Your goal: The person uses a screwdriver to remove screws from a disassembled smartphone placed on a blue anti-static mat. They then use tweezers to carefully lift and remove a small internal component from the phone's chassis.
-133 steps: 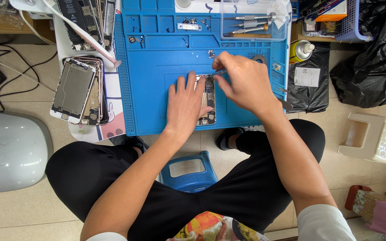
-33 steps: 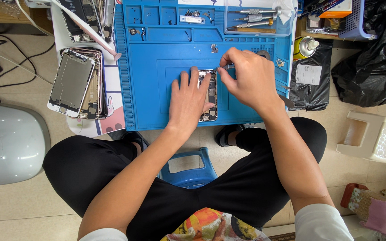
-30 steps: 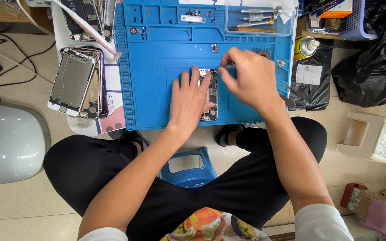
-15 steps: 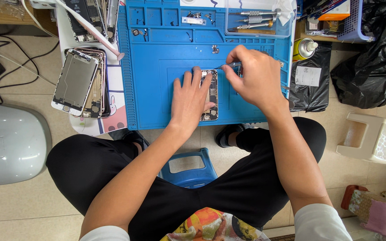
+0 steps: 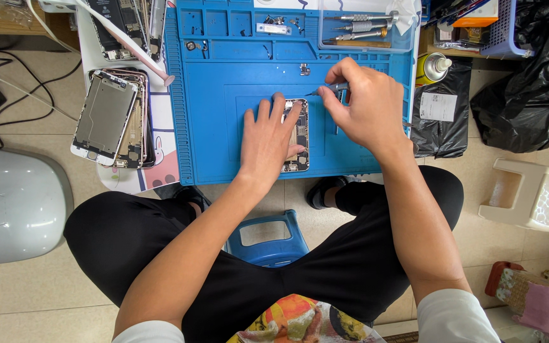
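Here, left hand [image 5: 267, 143] flat on phone [image 5: 298, 134]; right hand [image 5: 363, 108] grip pinches screwdriver [image 5: 326, 89].

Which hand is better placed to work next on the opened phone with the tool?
The right hand: it already grips the thin tool, tip near the top of the opened phone. The left hand lies flat on the phone, probably steadying it.

- The scene is seen from one head-worn camera, aimed steeply down.
- The blue work mat [image 5: 223, 146], forearms and lap are viewed closely.
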